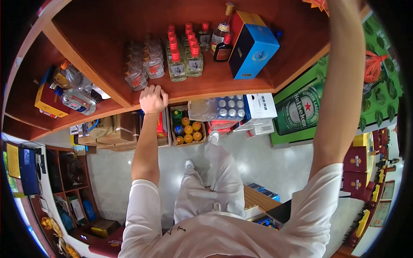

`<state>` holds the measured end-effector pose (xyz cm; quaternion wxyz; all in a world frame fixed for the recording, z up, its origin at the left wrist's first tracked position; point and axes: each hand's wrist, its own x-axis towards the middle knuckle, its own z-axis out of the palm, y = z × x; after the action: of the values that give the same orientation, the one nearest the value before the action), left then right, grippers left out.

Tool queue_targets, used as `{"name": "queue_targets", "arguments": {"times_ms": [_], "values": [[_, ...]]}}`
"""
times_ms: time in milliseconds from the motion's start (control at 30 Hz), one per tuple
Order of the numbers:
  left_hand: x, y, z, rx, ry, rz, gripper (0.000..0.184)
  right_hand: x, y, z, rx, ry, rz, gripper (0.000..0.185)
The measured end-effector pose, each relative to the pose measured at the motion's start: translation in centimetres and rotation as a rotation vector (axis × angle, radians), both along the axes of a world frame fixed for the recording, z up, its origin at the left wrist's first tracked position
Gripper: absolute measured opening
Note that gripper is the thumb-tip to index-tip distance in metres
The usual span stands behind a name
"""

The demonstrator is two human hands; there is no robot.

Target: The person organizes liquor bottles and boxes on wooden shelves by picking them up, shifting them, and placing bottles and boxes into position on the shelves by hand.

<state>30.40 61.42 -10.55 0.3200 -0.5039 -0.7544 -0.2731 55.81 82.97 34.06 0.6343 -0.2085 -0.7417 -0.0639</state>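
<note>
On the shelf's (202, 92) front edge, the left hand (153, 99) had its fingers clamped together, near red-capped bottles (185, 64) already standing upright; the right arm's (337, 107) reach seemed unfinished, its hand out of view, fingers impossible to tell.

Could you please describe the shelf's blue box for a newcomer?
On the reddish-brown wooden shelf that the left hand touches, look right of the red-capped glass bottles. A bright-blue cardboard box stands there, its blue front setting it apart from the yellow-topped box behind.
</note>
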Motion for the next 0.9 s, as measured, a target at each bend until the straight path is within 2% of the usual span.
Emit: {"name": "queue_targets", "arguments": {"times_ms": [67, 133, 200, 333, 367, 400, 433, 567, 700, 767, 900], "values": [[-0.1, 0.0, -0.1, -0.002, -0.009, -0.001, 0.014, 5.5, -4.8, -1.9, 0.014, 0.143, 0.097, 0.053], [-0.2, -0.1, -0.2, -0.007, -0.011, 0.002, 0.014, 9.3, -9.2, -4.5, -0.021, 0.161, 0.189, 0.052], [-0.3, 0.0, -0.3, -0.007, -0.011, 0.009, 0.014, 10.7, -13.0, -8.3, -0.12, 0.031, 0.325, 0.051], [-0.1, 0.0, -0.2, -0.008, 0.0, 0.018, 0.014, 6.6, -12.4, -17.6, -0.46, -0.358, 0.535, 0.037], [0.0, 0.0, -0.1, -0.007, 0.004, 0.02, 0.014, 5.5, -11.3, -19.4, -0.503, -0.48, 0.426, 0.036], [0.0, 0.0, -0.1, -0.006, 0.006, 0.015, 0.014, 4.3, -9.2, -21.7, -0.633, -0.498, 0.438, 0.037], [0.0, 0.0, -0.1, -0.005, 0.007, 0.011, 0.014, 3.0, -7.3, -24.0, -0.676, -0.539, 0.347, 0.038], [-0.2, 0.0, -0.1, -0.016, 0.035, 0.016, 0.013, -0.6, -1.8, -31.2, -0.585, -0.585, 0.252, 0.039], [-0.4, 0.0, -0.2, 0.0, 0.055, 0.004, 0.013, -2.9, 0.9, -33.1, -0.597, -0.647, 0.108, 0.04], [-0.3, 0.1, -0.2, -0.001, 0.064, 0.023, 0.013, -3.8, 2.6, -34.1, -0.555, -0.64, 0.111, 0.04], [-0.3, 0.1, -0.3, -0.012, 0.056, 0.017, 0.013, -5.0, 4.2, -34.5, -0.649, -0.697, 0.077, 0.041]]}}
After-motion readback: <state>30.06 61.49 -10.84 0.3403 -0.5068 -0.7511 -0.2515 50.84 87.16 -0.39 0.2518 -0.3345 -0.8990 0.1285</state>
